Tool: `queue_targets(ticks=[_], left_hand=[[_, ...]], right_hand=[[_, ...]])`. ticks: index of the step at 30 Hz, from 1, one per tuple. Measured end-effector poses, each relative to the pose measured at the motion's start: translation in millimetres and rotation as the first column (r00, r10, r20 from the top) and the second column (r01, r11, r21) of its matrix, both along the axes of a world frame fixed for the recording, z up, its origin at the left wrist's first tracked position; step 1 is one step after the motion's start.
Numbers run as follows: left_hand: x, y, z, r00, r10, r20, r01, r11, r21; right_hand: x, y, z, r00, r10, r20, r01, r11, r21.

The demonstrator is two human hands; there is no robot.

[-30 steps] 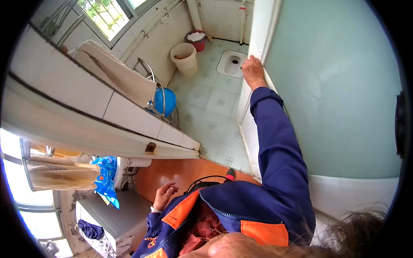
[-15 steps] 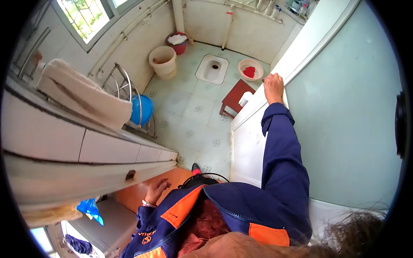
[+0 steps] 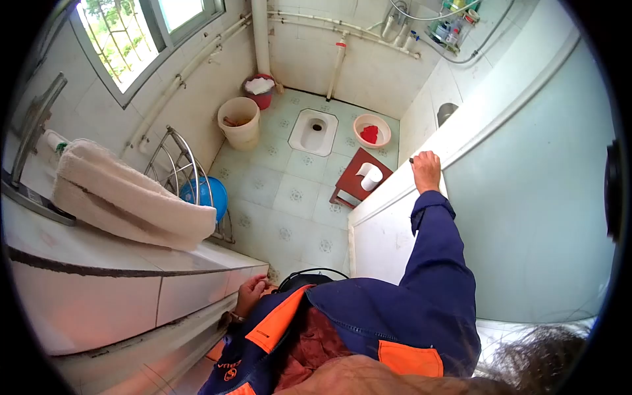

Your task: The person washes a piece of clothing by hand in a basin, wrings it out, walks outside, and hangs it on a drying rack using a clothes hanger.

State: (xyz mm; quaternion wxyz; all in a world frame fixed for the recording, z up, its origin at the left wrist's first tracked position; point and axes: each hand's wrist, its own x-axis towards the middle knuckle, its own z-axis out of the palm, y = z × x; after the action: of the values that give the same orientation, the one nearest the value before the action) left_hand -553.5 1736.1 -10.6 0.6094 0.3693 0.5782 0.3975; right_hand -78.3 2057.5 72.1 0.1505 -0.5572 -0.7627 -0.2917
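My right hand (image 3: 426, 172) is closed around the edge of the white door (image 3: 382, 245), at the end of my outstretched arm. A small dark piece, perhaps part of the handle, shows beside its fingers. Low at the doorway, near the tiled wall edge, my left hand (image 3: 250, 294) hangs with loosely bent fingers and nothing visible in it. Just past the door, a roll of white paper (image 3: 371, 178) lies on a dark red stool (image 3: 354, 172).
A squat toilet (image 3: 313, 131) is set in the tiled floor (image 3: 289, 197). Beside it sits a pink basin (image 3: 359, 139) with red cloth inside. Along the left are a cream bucket (image 3: 238, 135), a red bin (image 3: 263, 101), a metal rack with a blue basin (image 3: 214, 197), and a towel (image 3: 131, 197).
My view has moved forward into the doorway, and the stool and paper roll show more fully. My left hand's fingers have curled in more. My right hand stays on the door.
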Motion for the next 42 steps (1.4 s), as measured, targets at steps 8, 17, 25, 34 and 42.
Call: queue_targets(ticks=[8, 17, 25, 34, 42], left_hand=[[-8.0, 2.0, -14.9, 0.990, 0.074, 0.121, -0.073, 0.997, -0.016], [-8.3, 4.2, -18.9, 0.987, 0.138, 0.077, -0.137, 0.990, -0.016], [-25.2, 7.8, -32.9, 0.991, 0.130, -0.042, -0.129, 0.991, 0.030], [-37.7, 67.4, -72.2, 0.972, 0.211, 0.105, -0.211, 0.977, -0.009], [6.3, 219.7, -30.1, 0.997, 0.073, 0.011, -0.072, 0.995, -0.066]], right_hand=[[3.2, 4.6, -3.1, 0.993, -0.103, 0.062, 0.107, 0.991, -0.074], [36.0, 8.7, -8.2, 0.989, -0.135, 0.056, 0.139, 0.987, -0.077], [56.4, 8.6, -18.8, 0.987, -0.158, -0.032, 0.157, 0.987, -0.030], [32.6, 2.6, -7.7, 0.945, -0.320, -0.064, 0.316, 0.947, -0.061], [2.5, 28.9, -47.2, 0.889, -0.318, -0.328, 0.348, 0.937, 0.035]])
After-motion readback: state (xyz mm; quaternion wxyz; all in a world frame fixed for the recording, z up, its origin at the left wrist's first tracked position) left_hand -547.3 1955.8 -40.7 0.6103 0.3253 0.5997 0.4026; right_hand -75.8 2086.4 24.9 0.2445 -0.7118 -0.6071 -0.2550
